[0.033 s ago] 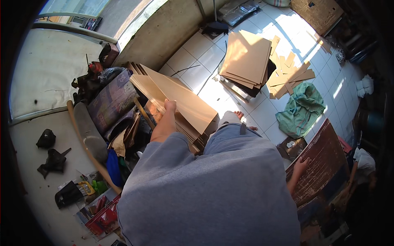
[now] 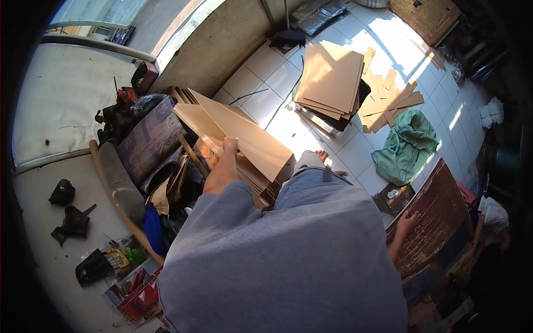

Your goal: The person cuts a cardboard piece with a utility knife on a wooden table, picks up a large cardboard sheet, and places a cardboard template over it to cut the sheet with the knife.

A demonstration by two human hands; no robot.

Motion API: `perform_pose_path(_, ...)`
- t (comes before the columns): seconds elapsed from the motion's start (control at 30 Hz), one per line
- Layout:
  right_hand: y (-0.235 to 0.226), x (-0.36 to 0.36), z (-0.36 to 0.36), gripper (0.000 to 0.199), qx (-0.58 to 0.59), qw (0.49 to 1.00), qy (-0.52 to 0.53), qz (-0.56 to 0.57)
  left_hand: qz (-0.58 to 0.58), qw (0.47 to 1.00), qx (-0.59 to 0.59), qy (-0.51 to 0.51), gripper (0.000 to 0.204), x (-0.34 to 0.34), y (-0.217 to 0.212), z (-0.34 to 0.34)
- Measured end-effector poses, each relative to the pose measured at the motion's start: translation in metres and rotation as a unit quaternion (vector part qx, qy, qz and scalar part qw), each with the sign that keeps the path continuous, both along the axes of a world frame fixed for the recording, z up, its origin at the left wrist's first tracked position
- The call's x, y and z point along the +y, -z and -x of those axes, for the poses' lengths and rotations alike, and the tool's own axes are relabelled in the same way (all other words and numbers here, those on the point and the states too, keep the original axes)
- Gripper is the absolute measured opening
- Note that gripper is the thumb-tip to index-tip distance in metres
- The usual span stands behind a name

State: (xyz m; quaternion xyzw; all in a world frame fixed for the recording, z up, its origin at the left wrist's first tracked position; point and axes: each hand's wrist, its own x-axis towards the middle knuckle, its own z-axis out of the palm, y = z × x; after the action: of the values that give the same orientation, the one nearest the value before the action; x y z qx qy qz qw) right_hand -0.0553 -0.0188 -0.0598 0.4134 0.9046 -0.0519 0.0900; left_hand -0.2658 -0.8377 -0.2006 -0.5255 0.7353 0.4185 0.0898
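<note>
My left hand [image 2: 230, 145] is closed on the upper edge of a thin brown board sheet [image 2: 250, 139], which leans away from a stack of similar upright sheets [image 2: 201, 123] beside my left leg. On the right, my right hand [image 2: 408, 223] grips a large, worn reddish-brown board [image 2: 436, 213] that stands tilted. Its fingers curl against the board's scratched face; the thumb is hard to make out. Further ahead, a pile of brown sheets [image 2: 332, 75] rests on a low support above the tiles.
Loose brown strips [image 2: 391, 102] lie scattered beside a crumpled green sack [image 2: 406, 147]. A purple-grey wrapped bundle [image 2: 149, 133] and a curved wooden pole [image 2: 114, 191] crowd the left. Tools and packets [image 2: 125, 266] sit at the lower left. Someone in a white top [image 2: 493, 216] is at the far right.
</note>
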Motion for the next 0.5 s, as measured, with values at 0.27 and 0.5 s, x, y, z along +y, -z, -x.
perform_pose_path(0.27, -0.003, -0.010, 0.000, 0.071, 0.025, 0.999, 0.027, 0.012, 0.257, 0.966, -0.018, 0.017, 0.021, 0.019, -0.004, 0.037)
perform_pose_path(0.5, -0.010, -0.023, 0.007, 0.067, 0.047, 0.999, 0.024, -0.006, 0.270, 0.949, 0.125, 0.107, 0.030, -0.002, -0.123, 0.113)
